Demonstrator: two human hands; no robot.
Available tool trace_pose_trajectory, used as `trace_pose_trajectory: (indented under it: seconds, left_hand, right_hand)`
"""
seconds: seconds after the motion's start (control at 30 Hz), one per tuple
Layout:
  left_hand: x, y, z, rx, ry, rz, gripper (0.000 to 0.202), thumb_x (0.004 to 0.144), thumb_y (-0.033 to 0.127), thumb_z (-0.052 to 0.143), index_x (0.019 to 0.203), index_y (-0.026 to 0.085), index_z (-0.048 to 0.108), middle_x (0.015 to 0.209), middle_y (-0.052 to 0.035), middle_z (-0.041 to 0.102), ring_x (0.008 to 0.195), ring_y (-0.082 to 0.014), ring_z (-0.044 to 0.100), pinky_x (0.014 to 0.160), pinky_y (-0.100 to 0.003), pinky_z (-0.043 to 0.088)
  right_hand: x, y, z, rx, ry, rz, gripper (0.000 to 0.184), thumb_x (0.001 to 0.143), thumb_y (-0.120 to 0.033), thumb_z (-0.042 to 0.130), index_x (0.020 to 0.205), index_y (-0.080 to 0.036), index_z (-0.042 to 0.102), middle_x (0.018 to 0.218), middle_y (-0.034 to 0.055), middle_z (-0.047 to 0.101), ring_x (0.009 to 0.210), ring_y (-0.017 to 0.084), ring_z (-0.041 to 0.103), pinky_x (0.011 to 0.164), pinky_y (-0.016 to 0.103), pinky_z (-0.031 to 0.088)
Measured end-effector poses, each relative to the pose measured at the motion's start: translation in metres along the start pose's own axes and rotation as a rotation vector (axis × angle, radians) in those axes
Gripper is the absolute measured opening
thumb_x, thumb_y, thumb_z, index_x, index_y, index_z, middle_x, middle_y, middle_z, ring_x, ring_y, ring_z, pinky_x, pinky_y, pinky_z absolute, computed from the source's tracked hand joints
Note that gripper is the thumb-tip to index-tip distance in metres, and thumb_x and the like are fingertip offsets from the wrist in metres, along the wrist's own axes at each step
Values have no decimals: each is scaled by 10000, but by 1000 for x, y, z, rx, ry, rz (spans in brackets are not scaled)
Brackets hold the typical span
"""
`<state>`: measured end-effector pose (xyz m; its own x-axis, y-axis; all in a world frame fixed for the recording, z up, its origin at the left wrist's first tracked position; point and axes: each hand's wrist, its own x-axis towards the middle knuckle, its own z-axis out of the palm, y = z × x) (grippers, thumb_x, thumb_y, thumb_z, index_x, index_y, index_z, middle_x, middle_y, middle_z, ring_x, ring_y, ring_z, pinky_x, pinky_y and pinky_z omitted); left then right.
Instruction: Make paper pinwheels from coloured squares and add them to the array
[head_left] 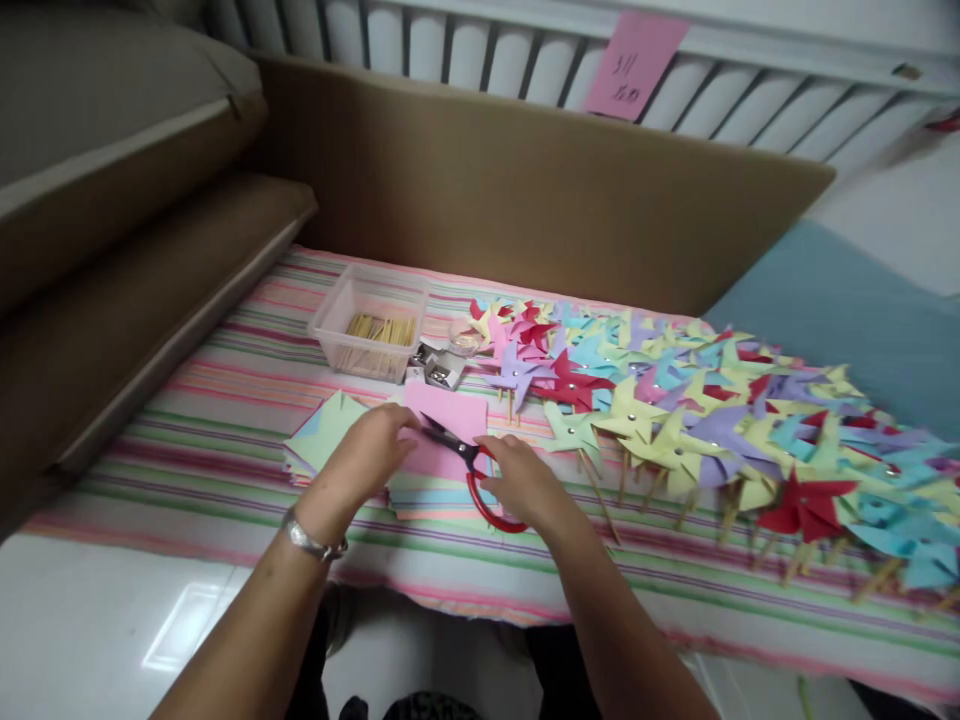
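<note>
On the left of the bench, over its striped, many-coloured cloth (225, 400), lies a fanned stack of pastel paper squares (319, 435). The left hand (367, 448), a silver bracelet (311, 540) at its wrist, rests across that stack with its fingers (401, 425) bent down onto the left edge of the pink square paper sheet (450, 412); I cannot tell whether they pinch the sheet or only press it flat. The sheet lies on top of the stack, between the two hands. Across its lower part run the red-handled steel scissors (469, 462). Their long axis slants from the red loops at lower right to the blade tips at upper left, and the tips point at the left fingers and almost touch them. The blades look only a little parted. The right hand (525, 480) is closed over the red loops, so it is the hand on the tool, and the left is the nearer one to the paper. Behind the hands stands a clear plastic tub (328, 325) of thin wooden sticks (379, 328). To the right spreads a wide heap of finished paper pinwheels (675, 410).
</note>
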<state>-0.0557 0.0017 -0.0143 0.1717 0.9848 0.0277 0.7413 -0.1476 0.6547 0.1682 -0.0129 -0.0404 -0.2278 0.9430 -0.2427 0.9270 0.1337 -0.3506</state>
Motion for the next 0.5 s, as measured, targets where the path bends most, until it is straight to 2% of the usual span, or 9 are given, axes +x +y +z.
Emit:
trace_pose_trajectory:
  seconds: [0.1, 0.2, 0.37, 0.5]
  left_hand:
    - [1, -22, -18, 238, 40, -102, 279, 723, 210, 574, 975, 158, 684, 1019, -116, 694, 981, -258, 621, 869, -337, 447]
    - [-3, -39, -29, 354, 17, -224, 363, 704, 261, 598, 1040, 132, 647, 1042, -144, 676, 979, -275, 613, 857, -340, 441]
    - [-10, -42, -23, 464, -52, -260, 501, 640, 319, 643, 1093, 111, 590, 1090, -188, 637, 1035, -327, 571, 857, -367, 428]
    - [-9, -38, -16, 496, -64, -250, 462, 643, 304, 632, 1061, 116, 578, 1101, -191, 624, 1082, -321, 542, 908, -370, 395]
  right_hand:
    - [-2, 0, -1, -30, -23, -2, 582, 754, -142, 577, 1326, -189, 485, 1194, 130, 556, 1144, 265, 501, 954, 347, 374]
    - [-1, 0, 0, -28, -15, -6, 597, 747, -134, 578, 1334, -180, 480, 1193, 136, 558, 1139, 268, 506, 952, 347, 377]
    - [2, 3, 1, -16, -5, -31, 574, 739, -135, 594, 1305, -194, 517, 1166, 131, 572, 1115, 265, 523, 929, 341, 388]
    - [2, 4, 0, -1, -2, -31, 540, 741, -132, 599, 1273, -207, 547, 1145, 121, 577, 1089, 252, 536, 920, 334, 390]
